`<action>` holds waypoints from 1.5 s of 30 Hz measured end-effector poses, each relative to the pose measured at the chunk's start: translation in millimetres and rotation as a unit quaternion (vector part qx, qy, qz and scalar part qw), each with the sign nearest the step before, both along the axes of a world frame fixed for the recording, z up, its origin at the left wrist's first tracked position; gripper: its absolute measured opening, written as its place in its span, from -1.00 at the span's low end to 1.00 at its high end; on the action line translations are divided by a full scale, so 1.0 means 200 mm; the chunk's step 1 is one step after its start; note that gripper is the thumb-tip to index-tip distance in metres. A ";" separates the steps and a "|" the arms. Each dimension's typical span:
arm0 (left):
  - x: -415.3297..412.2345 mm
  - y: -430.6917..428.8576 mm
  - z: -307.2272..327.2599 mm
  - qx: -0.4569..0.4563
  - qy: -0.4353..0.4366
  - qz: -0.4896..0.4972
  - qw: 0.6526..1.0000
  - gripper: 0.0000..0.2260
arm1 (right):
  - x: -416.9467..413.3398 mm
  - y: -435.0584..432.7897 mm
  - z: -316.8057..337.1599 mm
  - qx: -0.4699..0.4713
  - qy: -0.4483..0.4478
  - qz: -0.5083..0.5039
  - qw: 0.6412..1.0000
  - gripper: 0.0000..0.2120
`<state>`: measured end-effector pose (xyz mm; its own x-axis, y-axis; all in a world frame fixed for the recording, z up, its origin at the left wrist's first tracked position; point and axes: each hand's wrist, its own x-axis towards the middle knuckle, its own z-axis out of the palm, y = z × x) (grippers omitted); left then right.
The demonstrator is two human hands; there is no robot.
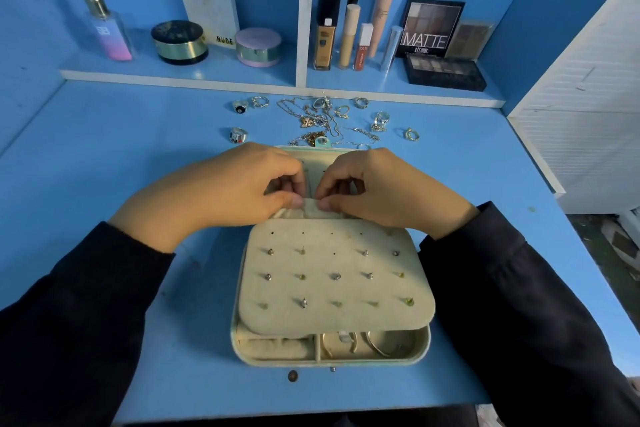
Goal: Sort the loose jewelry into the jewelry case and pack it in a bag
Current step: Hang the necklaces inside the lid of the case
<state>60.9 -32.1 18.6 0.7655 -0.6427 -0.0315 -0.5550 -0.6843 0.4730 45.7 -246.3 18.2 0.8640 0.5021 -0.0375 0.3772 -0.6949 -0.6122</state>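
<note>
Sleeves [86,322] flank the jewelry case [277,361], centre frame on the desk [104,149]; your left grip [242,184] and right grip [377,184] both pinch its cream flap [313,209]. Tugging hard could jolt the studded panel [318,291], loosening earrings [335,276].

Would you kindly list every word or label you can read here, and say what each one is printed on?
"MATTE": upright eyeshadow palette.
"NUDE": bottom of the white card.
Too small or blurred: print under MATTE, foundation bottle label, lip gloss lettering, perfume bottle logo.
</note>
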 end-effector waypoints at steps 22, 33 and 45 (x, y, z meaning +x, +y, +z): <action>0.46 -0.26 -0.06 -0.093 -0.017 0.013 0.995 -0.78 | 0.31 -0.38 -0.22 0.001 -0.256 -0.072 0.964 -0.77; 0.56 -0.29 -0.06 -0.061 -0.034 -0.051 0.996 -0.84 | 0.36 -0.45 -0.19 0.021 -0.224 -0.059 0.973 -0.96; 0.54 -0.34 -0.06 -0.022 -0.094 -0.049 0.994 -0.96 | 0.38 -0.42 -0.20 -0.020 -0.232 -0.066 0.970 -0.96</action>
